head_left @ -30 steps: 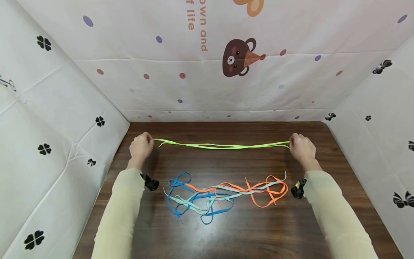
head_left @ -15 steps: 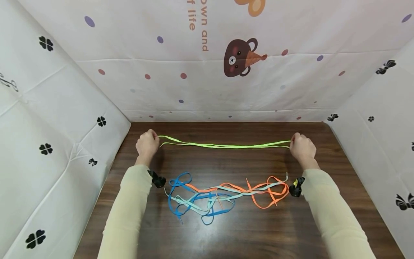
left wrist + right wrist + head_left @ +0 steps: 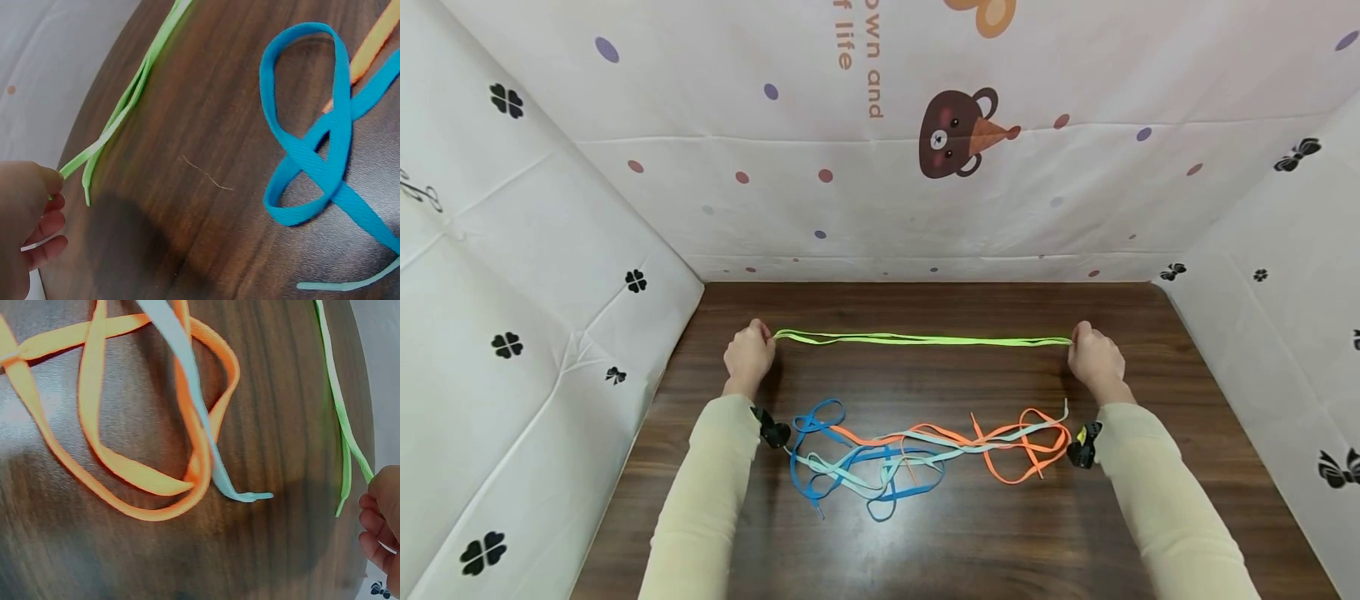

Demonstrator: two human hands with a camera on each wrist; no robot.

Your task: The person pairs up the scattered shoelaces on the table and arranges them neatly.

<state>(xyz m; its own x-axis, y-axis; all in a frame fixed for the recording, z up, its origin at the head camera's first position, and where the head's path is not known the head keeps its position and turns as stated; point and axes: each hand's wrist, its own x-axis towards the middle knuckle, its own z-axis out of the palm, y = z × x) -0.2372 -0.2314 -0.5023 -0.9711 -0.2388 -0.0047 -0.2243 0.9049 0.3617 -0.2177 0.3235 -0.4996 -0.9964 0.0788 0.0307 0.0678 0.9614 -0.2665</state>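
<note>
A lime-green shoelace [image 3: 910, 340], laid in several long strands, stretches nearly straight across the back of the table. My left hand [image 3: 750, 358] pinches its left end between thumb and fingers. At the opposite end, my right hand [image 3: 1096, 358] pinches the same shoelace. The left wrist view shows a loose tip of the green lace [image 3: 164, 31] lying beside the left fingers. Another free tip hangs next to the right fingers in the right wrist view. Palms and the exact pinch points are partly cut off by the frame edges.
Nearer the person, a loose tangle holds a blue shoelace [image 3: 269, 81], an orange shoelace [image 3: 90, 381] and a pale aqua shoelace [image 3: 178, 347]. A printed white cloth wall [image 3: 880, 200] rises behind the brown table [image 3: 970, 542], with more cloth at both sides.
Both hands have come a little toward the person, and the left has shifted right. The green shoelace now runs straighter between them. The tangle has stayed put.
</note>
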